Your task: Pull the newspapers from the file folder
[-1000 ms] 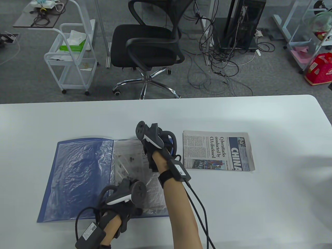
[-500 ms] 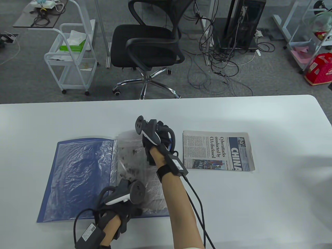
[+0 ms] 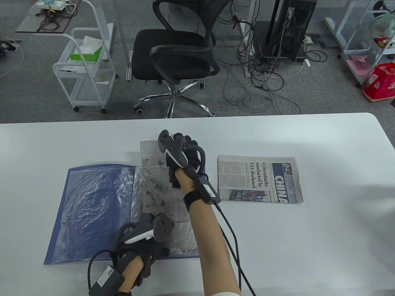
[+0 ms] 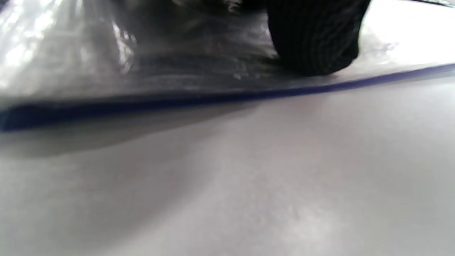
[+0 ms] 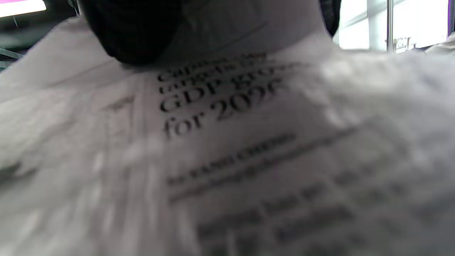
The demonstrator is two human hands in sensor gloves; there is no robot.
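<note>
A blue file folder (image 3: 89, 212) lies open on the white table, with clear plastic sleeves. My right hand (image 3: 180, 152) grips the far end of a folded newspaper (image 3: 149, 152) that sticks out past the sleeve's far edge; its print fills the right wrist view (image 5: 227, 142). My left hand (image 3: 151, 237) presses down on the folder's near right part, fingers on the plastic sleeve (image 4: 142, 64) close to the blue edge (image 4: 213, 97). A second folded newspaper (image 3: 259, 183) lies on the table to the right of the folder.
The table's (image 3: 324, 234) far edge runs across the middle of the table view. A black office chair (image 3: 176, 55), a white trolley (image 3: 83, 67) and cables stand on the floor beyond it. Cables trail from both wrists toward the near edge.
My right hand has moved toward the far edge, drawing the newspaper partly out of the sleeve. My left hand has stayed on the folder.
</note>
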